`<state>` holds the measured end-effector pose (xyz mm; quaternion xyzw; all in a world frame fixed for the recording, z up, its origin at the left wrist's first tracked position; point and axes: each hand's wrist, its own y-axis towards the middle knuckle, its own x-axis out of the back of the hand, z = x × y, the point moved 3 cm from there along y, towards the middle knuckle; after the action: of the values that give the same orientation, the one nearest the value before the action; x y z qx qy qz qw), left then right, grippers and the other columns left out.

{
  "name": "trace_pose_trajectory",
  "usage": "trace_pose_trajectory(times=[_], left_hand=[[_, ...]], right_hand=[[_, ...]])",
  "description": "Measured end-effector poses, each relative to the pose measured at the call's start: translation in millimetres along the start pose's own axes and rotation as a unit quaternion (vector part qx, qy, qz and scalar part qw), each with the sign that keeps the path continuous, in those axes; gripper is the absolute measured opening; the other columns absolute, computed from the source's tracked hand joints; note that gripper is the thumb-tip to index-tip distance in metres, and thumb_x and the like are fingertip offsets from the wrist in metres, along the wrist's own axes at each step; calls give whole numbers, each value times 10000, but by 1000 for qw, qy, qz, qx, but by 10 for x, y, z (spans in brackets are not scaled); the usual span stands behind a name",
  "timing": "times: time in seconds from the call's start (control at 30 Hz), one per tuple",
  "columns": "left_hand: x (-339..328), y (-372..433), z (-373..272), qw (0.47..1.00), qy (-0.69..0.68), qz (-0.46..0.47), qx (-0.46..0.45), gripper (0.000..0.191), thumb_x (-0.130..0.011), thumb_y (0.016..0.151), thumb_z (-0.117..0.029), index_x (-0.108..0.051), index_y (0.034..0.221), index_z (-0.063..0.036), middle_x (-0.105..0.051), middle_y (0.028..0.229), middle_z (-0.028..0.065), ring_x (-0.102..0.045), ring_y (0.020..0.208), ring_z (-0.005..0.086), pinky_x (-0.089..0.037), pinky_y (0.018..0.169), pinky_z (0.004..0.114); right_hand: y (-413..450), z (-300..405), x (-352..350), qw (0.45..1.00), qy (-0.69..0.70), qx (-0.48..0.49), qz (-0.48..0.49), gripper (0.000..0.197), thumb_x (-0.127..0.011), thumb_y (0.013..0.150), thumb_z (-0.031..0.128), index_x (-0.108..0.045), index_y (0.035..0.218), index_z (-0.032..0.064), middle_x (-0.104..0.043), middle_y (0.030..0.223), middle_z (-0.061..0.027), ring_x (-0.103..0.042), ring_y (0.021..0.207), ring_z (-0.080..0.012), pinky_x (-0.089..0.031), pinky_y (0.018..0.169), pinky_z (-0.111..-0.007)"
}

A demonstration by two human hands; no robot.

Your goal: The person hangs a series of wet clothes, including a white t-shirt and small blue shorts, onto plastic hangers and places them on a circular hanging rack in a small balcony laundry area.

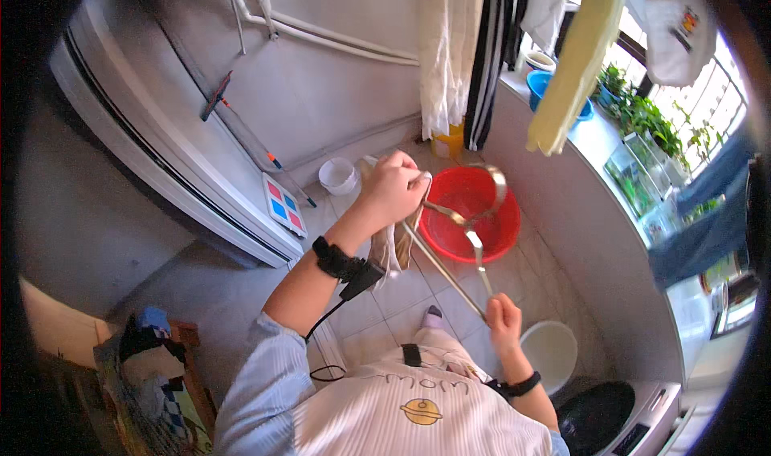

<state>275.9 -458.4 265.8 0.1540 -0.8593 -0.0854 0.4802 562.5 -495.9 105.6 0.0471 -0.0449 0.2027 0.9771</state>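
Observation:
A metal clothes hanger (447, 270) is stretched between the two hands, its curved hook pointing away over the red plastic basin (512, 230). My right hand (503, 317) grips the hanger's near corner. At the far corner, my left hand (394, 185) pinches a white and tan cloth item (385, 251), which hangs down beside the basin; its exact kind cannot be told. Whether the left fingers also grip the hanger is unclear. The basin stands on the tiled floor, and its inside is partly hidden behind the hanger.
A white bucket (549, 353) stands right of my right forearm, near a washing machine (650, 408). A small white bucket (337, 176) and a squeegee (217, 98) are by the far wall. Clothes hang overhead, including a yellow one (578, 70). Plants (653, 119) line the windowsill.

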Motion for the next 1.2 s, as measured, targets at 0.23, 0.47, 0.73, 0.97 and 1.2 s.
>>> trace_pose_trajectory(times=[0.23,0.47,0.73,0.97,1.2], left_hand=[[664,-33,172,961,247,-35,-119,414,-557,708,-105,-544,1122,-105,-430,1233,111,-411,1068,269,-350,883,397],[1340,381,613,931,297,10,-210,204,-574,675,-97,-521,871,-117,-573,849,38,-543,869,233,-422,746,366],[1873,799,765,946,181,-117,-242,304,-510,718,6,-526,1017,-42,-558,993,156,-527,953,326,-436,808,377],[2165,902,994,955,144,-119,-229,285,-450,753,12,-511,1032,2,-548,962,190,-525,901,361,-431,793,381],[2105,734,2075,931,270,-136,-204,253,-485,741,-35,-518,987,11,-557,860,169,-518,854,349,-427,762,405]], right_hand=[[1109,226,-734,989,79,91,83,292,-500,881,222,-489,677,13,-402,555,30,-340,539,-54,-288,464,-217],[1914,637,-1012,909,225,65,345,490,-390,854,512,-530,851,43,-482,1000,-62,-428,887,-159,-326,778,-289],[2349,1253,-2054,828,381,51,408,505,-538,830,257,-362,1246,30,-462,1159,-93,-407,1111,-204,-250,991,-338],[2503,1314,-2428,823,-291,285,397,422,-652,732,263,-503,1041,18,-496,1006,-192,-467,991,-346,-364,859,-396],[2615,1716,-1620,615,-663,389,175,232,-538,709,237,-630,829,62,-606,919,-62,-489,1043,-185,-231,1038,-332]])
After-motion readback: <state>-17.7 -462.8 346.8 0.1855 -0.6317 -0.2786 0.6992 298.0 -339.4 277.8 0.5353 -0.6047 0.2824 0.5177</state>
